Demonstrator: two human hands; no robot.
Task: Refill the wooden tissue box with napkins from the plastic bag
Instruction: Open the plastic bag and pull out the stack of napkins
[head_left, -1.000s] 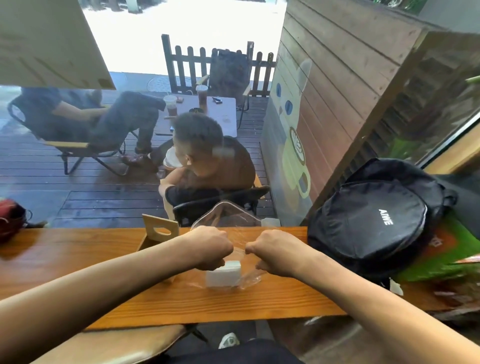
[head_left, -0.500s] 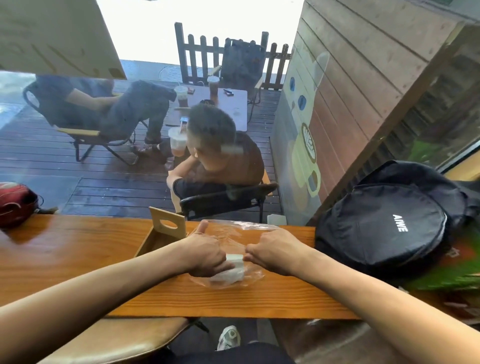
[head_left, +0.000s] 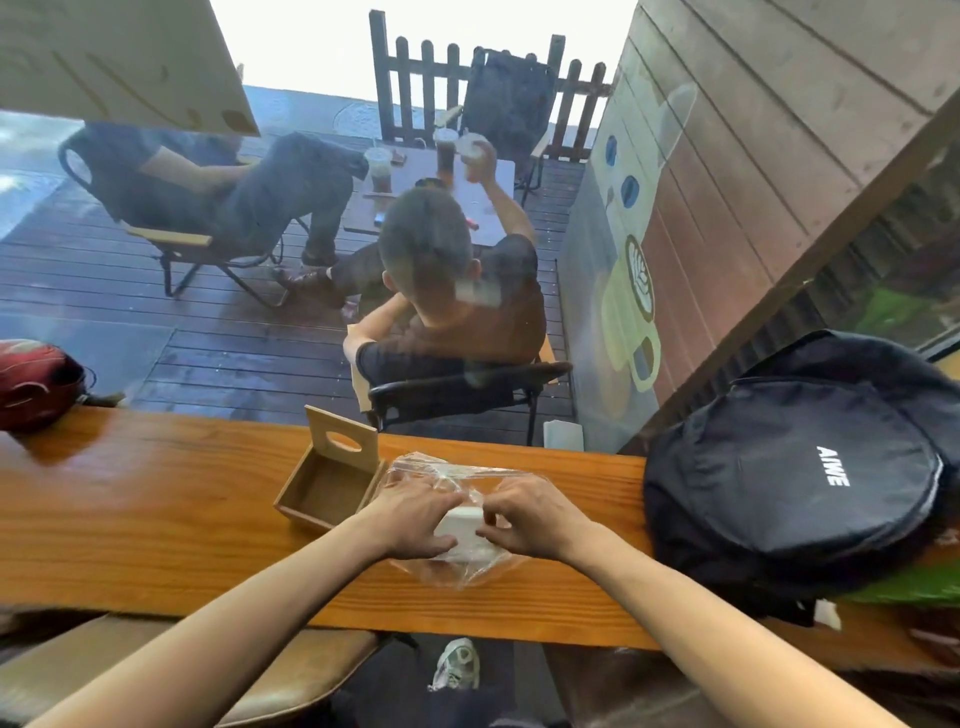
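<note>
A clear plastic bag lies on the wooden counter with a white stack of napkins inside it. My left hand grips the napkin stack from the left through the bag's mouth. My right hand pinches the bag's plastic at the stack's right edge. The wooden tissue box stands open and empty just left of the bag, its slotted lid tipped upright at the back.
A large black backpack fills the counter's right end. A red bag sits at the far left. A window behind the counter shows people seated on a deck. A stool seat is below the counter's near edge.
The bag has sunk flat onto the counter. Both hands have shifted from pulling the bag's mouth apart to closing around the napkin stack. The tissue box is now fully visible.
</note>
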